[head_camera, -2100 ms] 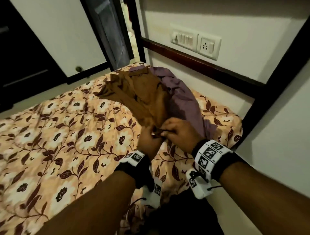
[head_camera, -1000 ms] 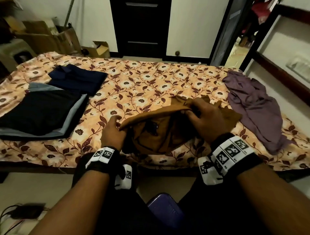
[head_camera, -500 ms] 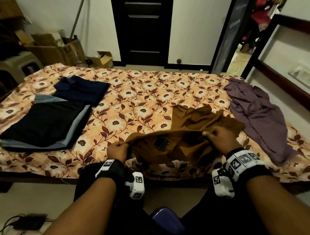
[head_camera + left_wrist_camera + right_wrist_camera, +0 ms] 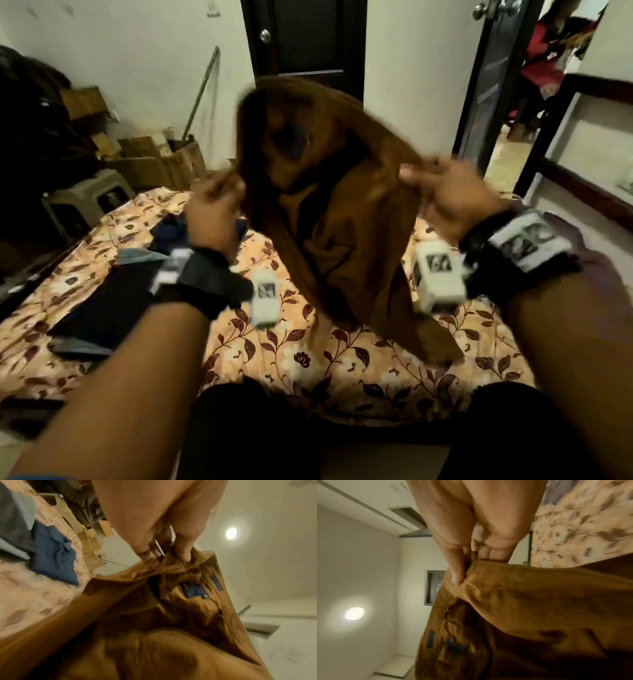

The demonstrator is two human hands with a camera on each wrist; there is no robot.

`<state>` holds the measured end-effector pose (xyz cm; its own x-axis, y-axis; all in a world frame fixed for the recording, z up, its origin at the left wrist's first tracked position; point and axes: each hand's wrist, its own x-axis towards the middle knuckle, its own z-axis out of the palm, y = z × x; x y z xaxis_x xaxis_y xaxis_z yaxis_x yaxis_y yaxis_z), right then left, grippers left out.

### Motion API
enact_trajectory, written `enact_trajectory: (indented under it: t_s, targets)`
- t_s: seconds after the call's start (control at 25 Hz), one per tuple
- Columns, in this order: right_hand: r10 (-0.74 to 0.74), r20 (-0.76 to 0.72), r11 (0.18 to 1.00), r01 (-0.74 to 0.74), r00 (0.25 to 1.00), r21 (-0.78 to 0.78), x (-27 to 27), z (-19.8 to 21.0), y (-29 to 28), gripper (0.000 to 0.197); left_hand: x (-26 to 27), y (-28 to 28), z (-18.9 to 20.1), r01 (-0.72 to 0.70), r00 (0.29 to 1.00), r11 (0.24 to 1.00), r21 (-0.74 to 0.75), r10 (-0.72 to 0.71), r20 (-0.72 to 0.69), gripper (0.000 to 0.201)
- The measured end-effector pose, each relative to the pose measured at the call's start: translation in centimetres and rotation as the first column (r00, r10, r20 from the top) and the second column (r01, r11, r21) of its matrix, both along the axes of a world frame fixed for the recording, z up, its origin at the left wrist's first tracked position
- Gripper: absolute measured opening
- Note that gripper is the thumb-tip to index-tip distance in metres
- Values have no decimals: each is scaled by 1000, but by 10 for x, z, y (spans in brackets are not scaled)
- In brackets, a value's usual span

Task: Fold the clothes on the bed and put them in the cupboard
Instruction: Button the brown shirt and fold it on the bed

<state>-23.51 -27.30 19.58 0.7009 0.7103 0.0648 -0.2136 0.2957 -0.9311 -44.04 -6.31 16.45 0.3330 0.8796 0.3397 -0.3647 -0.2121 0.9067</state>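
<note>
A brown garment [image 4: 329, 219] hangs in the air above the flower-patterned bed [image 4: 308, 356], blurred by motion, its lower end just over the bedspread. My left hand [image 4: 214, 202] pinches its top edge on the left, and my right hand [image 4: 442, 192] pinches the top edge on the right. In the left wrist view my fingers [image 4: 150, 559] clamp the brown garment [image 4: 154, 615] near a dark blue label [image 4: 193, 591]. The right wrist view shows my thumb and fingers [image 4: 458, 572] pinching the brown garment [image 4: 530, 608].
Folded dark clothes [image 4: 113, 294] and a navy piece [image 4: 171, 229] lie on the bed's left part. A plastic stool [image 4: 89, 202] and cardboard boxes [image 4: 154, 161] stand at the left wall. A dark door [image 4: 308, 44] is behind, an open doorway [image 4: 507, 102] at right.
Both hands have lifted the brown garment off the bed and hold it up in front of me, spread between them. My head has tilted up toward the door.
</note>
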Motion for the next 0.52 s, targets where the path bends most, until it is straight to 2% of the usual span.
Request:
enact_trajectory:
  t_s: [0.08,0.12,0.16,0.24,0.32,0.4,0.44,0.52]
  targets:
    - [-104,-193,976,62,976,-209,-21,-86,-7,26,7,-50,-86,35,975,996,-77,-51,-217,36]
    - [-180,-260,939,87,949,-334,-36,-129,-16,24,8,-75,-131,69,945,991,-116,-102,-311,36]
    - [-263,-291,894,119,920,-431,-46,-172,-27,24,9,-98,-172,110,907,981,-163,-166,-387,34]
    - [-382,-347,841,167,856,-514,-65,-235,-53,29,3,-134,-232,162,845,958,-237,-259,-467,29]
    - [-380,-403,846,136,833,-516,-80,-266,-72,27,-1,-160,-259,169,856,895,-412,-340,-388,40]
    - [-319,-449,876,79,835,-475,-89,-275,-78,25,-1,-173,-256,155,897,820,-551,-351,-269,57]
    - [-311,-477,888,73,822,-453,-91,-277,-78,24,1,-175,-251,158,908,799,-581,-349,-232,59]
    - [-309,-523,898,63,794,-435,-92,-275,-81,17,5,-174,-245,151,909,796,-586,-344,-234,48]
